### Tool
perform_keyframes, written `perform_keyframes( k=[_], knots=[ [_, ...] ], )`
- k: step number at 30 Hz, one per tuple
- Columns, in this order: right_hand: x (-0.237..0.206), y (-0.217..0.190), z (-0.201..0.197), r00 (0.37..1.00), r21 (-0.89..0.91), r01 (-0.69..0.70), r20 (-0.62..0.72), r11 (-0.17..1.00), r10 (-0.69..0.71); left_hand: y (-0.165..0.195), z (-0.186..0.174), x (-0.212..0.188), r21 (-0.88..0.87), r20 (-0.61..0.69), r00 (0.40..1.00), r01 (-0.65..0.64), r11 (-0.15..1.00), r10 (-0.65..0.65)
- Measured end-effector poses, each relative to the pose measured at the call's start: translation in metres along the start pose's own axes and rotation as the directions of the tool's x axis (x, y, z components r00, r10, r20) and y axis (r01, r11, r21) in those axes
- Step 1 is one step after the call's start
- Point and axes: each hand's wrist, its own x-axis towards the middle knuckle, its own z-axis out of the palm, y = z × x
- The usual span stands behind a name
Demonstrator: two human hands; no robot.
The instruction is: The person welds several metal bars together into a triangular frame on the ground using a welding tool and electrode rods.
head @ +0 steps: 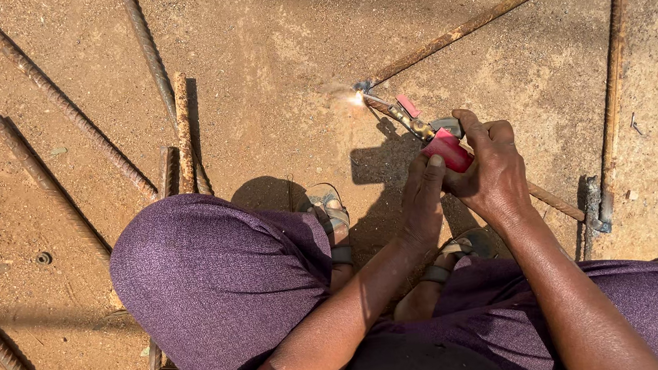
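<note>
Ground was bare reddish-brown packed dirt (269,39), outdoors, in hard sunlight; shadows were sharp and fell toward the near side; no walls or roof were visible from my head view.

I was squatting; purple trousers (218,282) filled the near part of the view, with sandalled feet (332,216) on the dirt between my knees.

My right hand (490,167) was closed around the red handle of an electrode holder (445,147); fingers wrapped over the top, thumb side toward me. My left hand (424,196) was partly curled, fingertips pressed against the near side of the same red handle; it steadied rather than enclosed it; I could not tell how much of the palm made contact.

The welding rod (386,108) ran from the holder toward far left; its tip met a bright spark (355,98) at the joint where a rusty rebar (489,14) running far right ended on the ground.

A second rusted bar (613,81) ran down the right side, from the far right corner to a small metal bracket (597,213) near my right knee.

Left of me, several loose ribbed rebars (60,101) lay scattered on the dirt, angled apart; one short rusty piece (183,130) lay nearly straight, near to far; a small ring-shaped washer (43,257) sat on the dirt at left.
</note>
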Motion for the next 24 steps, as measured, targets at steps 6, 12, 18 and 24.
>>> perform_keyframes(
  k=[6, 12, 18, 24],
  knots=[
    [0.001, -0.005, -0.004, 0.999, -0.001, -0.03, 0.02, 1.0, 0.03, -0.005, 0.001, 0.001, -0.05, -0.014, 1.0, -0.004, 0.999, 0.003],
    [0.002, -0.009, -0.005, 0.998, -0.002, -0.048, 0.027, 0.999, 0.048, -0.01, -0.002, 0.003, -0.057, -0.005, 1.0, 0.007, 0.998, -0.008],
    [0.001, -0.006, -0.004, 0.998, 0.007, -0.049, 0.025, 0.999, 0.049, -0.013, -0.001, 0.004, -0.092, -0.019, 1.0, 0.0, 0.996, -0.002],
    [-0.003, 0.002, 0.002, 0.996, 0.1, 0.035, -0.086, 0.994, -0.027, -0.012, -0.004, 0.007, -0.047, -0.023, 0.999, -0.024, 0.999, 0.023]
  ],
)
